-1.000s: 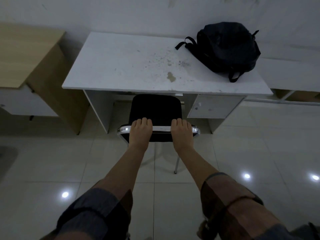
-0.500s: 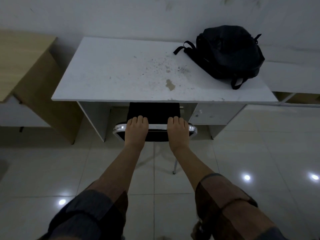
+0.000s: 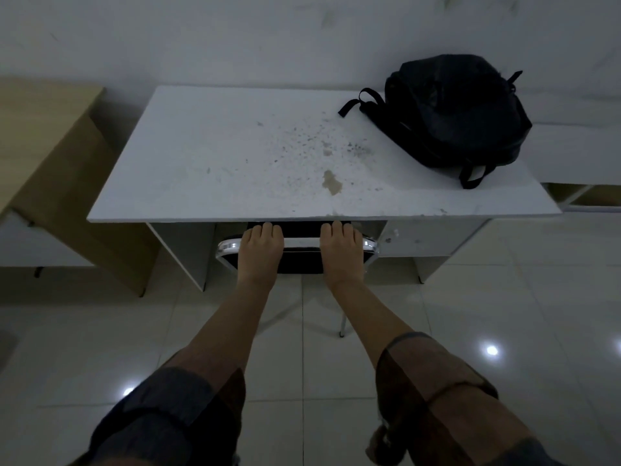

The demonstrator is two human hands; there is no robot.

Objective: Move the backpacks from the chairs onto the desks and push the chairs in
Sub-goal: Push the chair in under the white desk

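1. Black fabric — one backpack lies on the far right corner of the one white desk, a strap loop reaching almost to the right edge; the dim light hides its zips and pockets.
2. One chair shows, and only in part: its chrome top rail and black backrest stand just below the desk's front edge, the seat hidden under the desktop, one thin leg visible on the tiled floor.
3. Two hands are on that rail. The left hand grasps it toward the left end and the right hand toward the right end, fingers curled over the top with their tips close to the desk's front edge; the thumbs are out of sight behind the backrest.
4. Two rolled sleeves are cut off by the bottom of the view.
5. One wooden desk stands to the left, cropped at the frame edge; a second white surface adjoins on the right — also cropped.
6. Stains and specks mark the white desk's middle toward its front edge.
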